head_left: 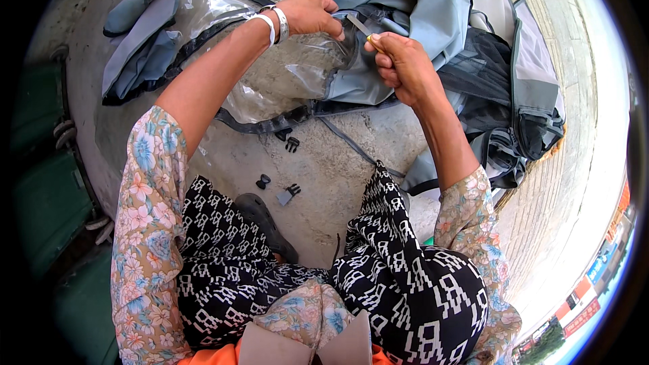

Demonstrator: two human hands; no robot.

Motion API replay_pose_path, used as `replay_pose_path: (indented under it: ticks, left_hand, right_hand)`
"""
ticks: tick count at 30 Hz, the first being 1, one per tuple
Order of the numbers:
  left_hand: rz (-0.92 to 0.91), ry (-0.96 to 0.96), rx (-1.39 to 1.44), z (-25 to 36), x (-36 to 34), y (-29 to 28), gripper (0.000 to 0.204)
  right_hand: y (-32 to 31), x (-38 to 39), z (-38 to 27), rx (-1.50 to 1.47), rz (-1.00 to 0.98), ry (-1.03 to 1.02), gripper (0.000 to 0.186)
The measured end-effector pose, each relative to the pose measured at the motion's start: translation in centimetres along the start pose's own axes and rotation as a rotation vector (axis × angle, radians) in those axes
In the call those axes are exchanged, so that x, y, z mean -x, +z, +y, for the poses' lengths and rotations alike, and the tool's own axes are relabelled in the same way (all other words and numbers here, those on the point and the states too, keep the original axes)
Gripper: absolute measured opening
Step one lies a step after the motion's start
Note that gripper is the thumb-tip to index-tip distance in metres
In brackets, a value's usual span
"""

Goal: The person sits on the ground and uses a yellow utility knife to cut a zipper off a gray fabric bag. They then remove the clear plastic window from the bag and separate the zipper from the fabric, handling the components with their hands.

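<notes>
I see the right hand (405, 64) curled tight round a small yellow-handled knife (359, 25) at the clear plastic panel's (263, 78) right end; the left hand (307, 15) pinches that panel's edge. Black buckles (292, 144) lie on the panel's near side.

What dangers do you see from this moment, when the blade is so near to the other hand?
1. The blade in the right hand is close to the left hand; a slip might cut it.
2. The clear plastic spreads right beside the work, so a stray stroke could slit it.
3. Small black buckle pieces lie loose near the dark shoe and might get kicked away or stepped on.
</notes>
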State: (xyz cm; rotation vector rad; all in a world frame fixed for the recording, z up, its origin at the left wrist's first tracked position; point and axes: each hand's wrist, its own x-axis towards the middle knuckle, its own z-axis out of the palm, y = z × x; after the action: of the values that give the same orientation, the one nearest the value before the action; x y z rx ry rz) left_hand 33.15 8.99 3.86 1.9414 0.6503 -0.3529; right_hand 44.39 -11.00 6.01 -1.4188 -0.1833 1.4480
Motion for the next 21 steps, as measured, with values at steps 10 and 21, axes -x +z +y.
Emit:
replay_pose_path:
  ticks: [10,21]
  left_hand:
    - [0.095,0.051,-0.205,-0.2,0.2,0.2,0.032]
    - [0.072,0.021,-0.208,1.2,1.0,0.2,0.019]
  right_hand:
    - [-0.7,-0.1,-0.7,0.081,-0.009,0.048,0.019]
    - [-0.9,-0.2,0.2,-0.031,0.012,-0.04,0.022]
